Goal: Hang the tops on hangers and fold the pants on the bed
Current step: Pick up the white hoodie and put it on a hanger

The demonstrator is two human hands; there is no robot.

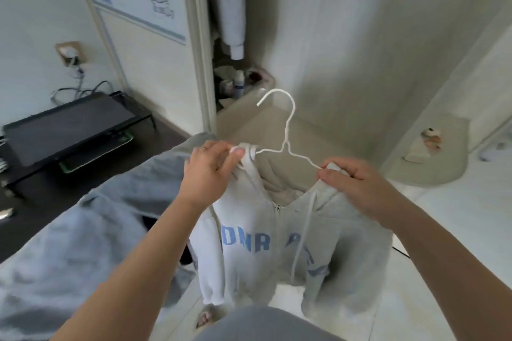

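On wire hanger, grey hoodie

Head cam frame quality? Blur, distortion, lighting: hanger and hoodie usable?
Head view: strong wide-angle bowing, door frame curves; light flat and washed out, no hard shadows or glare; centre fairly sharp, with hanger, left hand, right hand and hoodie lettering legible; grey cloth at left smeared.
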